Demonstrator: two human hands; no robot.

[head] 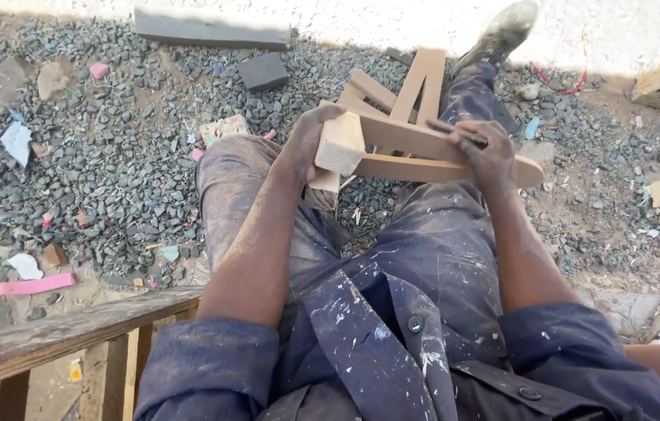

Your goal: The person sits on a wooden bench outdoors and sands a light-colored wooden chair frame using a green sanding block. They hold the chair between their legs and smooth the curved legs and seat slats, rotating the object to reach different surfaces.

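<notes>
1. Most of the ground is grey gravel point(127, 164), and I can only half read the litter on it: pale scraps, a pink strip point(37, 284) at lower left, and a small flat card with a multicoloured pattern point(223, 129) just beyond my left knee, its print too small to make out.
2. One wooden bench edge point(72, 331) is cut off by the bottom-left corner, so I cannot see its full shape.
3. One wooden frame point(424, 136) of jointed pale slats lies across my lap, over paint-flecked blue trousers; its far slats run out over my right leg, hiding part of it.
4. My left hand point(306, 144) is wrapped tight around the frame's near end, beside its square block face; the fingertips are hidden behind the wood.
5. My right hand point(490, 156) is closed on the frame's top rail, pinning a thin dark tool point(459, 132) there; what kind of tool, I cannot tell.
</notes>
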